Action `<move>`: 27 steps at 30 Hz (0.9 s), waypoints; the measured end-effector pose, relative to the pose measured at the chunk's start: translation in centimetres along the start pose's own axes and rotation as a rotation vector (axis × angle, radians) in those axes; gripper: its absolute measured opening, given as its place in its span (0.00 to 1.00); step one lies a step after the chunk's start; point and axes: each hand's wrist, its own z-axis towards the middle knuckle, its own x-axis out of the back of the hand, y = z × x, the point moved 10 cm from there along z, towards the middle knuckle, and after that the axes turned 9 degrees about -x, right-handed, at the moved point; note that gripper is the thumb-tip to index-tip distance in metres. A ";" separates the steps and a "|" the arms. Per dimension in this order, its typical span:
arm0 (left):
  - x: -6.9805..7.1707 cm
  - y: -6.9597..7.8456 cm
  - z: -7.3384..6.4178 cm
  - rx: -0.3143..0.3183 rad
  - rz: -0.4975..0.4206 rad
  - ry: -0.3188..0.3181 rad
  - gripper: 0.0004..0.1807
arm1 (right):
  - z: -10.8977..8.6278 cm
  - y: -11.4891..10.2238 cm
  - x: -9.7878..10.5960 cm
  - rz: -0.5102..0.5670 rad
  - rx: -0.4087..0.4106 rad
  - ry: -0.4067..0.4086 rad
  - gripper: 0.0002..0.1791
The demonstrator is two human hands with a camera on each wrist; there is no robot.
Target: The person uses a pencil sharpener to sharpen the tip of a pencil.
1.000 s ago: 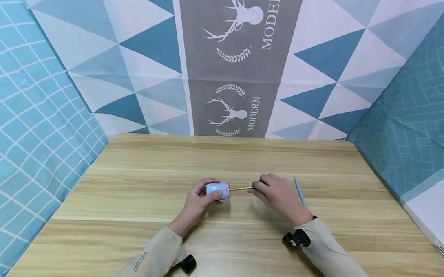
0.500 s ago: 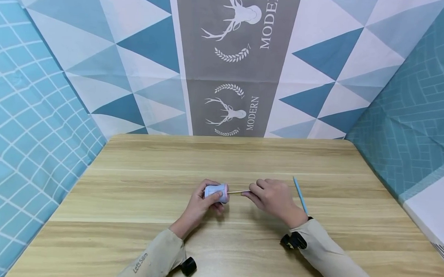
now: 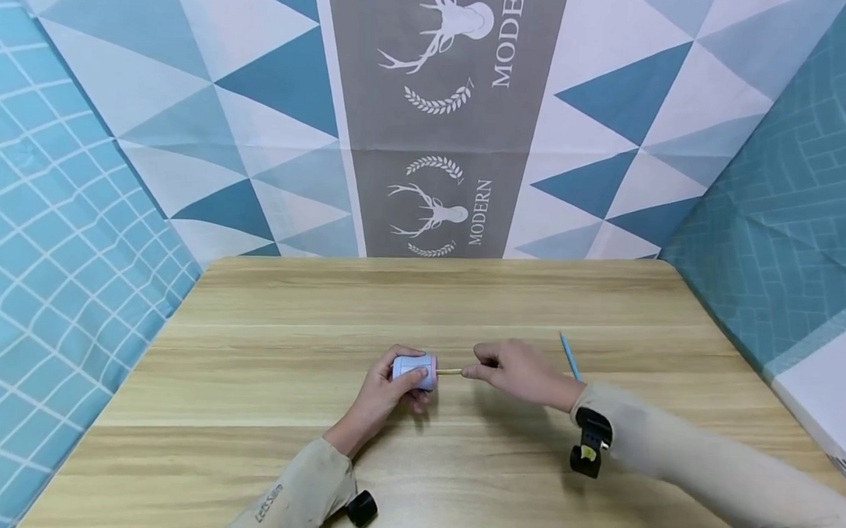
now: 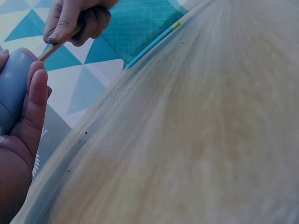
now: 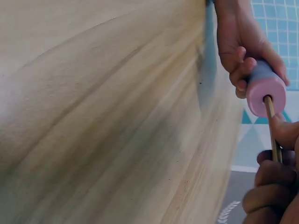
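Observation:
My left hand (image 3: 377, 387) grips a small light-blue pencil sharpener (image 3: 412, 371), thumb on top. Its pink end (image 5: 267, 95), with a round hole, faces right and shows best in the right wrist view. A gold pencil (image 3: 450, 371) sits with one end in that hole. My right hand (image 3: 520, 372) pinches the pencil between thumb and curled fingers, close to the sharpener. The pencil's far end is hidden in that hand. In the left wrist view, the sharpener body (image 4: 13, 88) is cut off by the frame's edge.
A light-blue pencil (image 3: 570, 356) lies on the wooden table (image 3: 324, 299) just behind the right wrist. A white box-like object (image 3: 827, 395) stands at the right edge. Patterned cloth walls (image 3: 273, 134) border the table.
My right wrist has turned and the forearm has swung outward to the right. Less of the gold pencil shows between the right hand and the sharpener. The left hand stays nearly in place.

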 end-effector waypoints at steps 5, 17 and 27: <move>-0.2 0.2 0.0 -0.010 -0.013 -0.010 0.18 | 1.0 1.5 -1.4 0.310 -0.197 -0.286 0.28; -0.8 0.4 -0.1 -0.036 0.029 -0.067 0.18 | -0.6 4.6 -4.4 0.551 -0.442 -0.605 0.20; 0.1 -0.4 0.1 0.047 -0.004 0.026 0.19 | -2.3 -2.7 1.2 -0.221 0.452 0.159 0.09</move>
